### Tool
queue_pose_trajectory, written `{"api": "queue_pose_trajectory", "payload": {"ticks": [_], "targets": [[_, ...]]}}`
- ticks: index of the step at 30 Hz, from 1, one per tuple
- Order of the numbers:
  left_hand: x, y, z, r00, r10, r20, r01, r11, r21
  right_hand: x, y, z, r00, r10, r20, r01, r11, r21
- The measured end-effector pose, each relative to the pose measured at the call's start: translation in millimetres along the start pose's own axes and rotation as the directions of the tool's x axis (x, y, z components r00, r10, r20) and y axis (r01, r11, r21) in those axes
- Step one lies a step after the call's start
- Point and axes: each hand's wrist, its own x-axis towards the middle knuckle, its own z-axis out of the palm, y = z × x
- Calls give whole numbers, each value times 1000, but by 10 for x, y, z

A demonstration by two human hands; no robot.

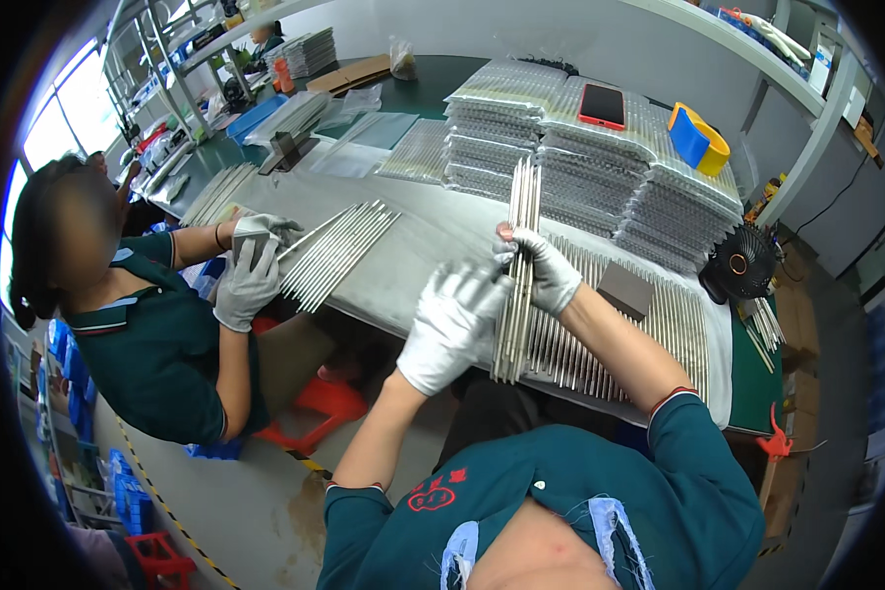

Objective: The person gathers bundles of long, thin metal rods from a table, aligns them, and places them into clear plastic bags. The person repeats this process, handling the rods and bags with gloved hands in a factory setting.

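My right hand (551,273), in a silver-white glove with bare fingertips showing, is closed around a bundle of thin metal rods (513,339) held upright over the table's near side. Just left of the bundle is my left hand (447,334), gloved too, its fingers spread and slightly blurred. Whether its fingertips touch the rods I cannot tell. Beneath and right of my right forearm, a row of similar rods (678,339) lies side by side on the pale table cover. A dark brown block (625,289) rests on that row.
At the left, a co-worker in gloves handles something beside a fanned set of rods (339,251). Tall stacks of bubble-wrap sheets (590,167) stand at the back, bearing a phone (602,106) and a blue-yellow tape roll (698,140). A black fan (742,261) sits at right.
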Motion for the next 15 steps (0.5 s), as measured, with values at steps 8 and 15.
{"api": "queue_pose_trajectory", "payload": {"ticks": [8, 15], "targets": [[699, -82, -21, 874, -477, 88, 376, 552, -744, 6, 100, 69, 930, -291, 223, 360, 614, -702], [806, -195, 9, 866, -365, 341, 442, 240, -865, -30, 277, -125, 949, -107, 298, 302, 22, -953]]}}
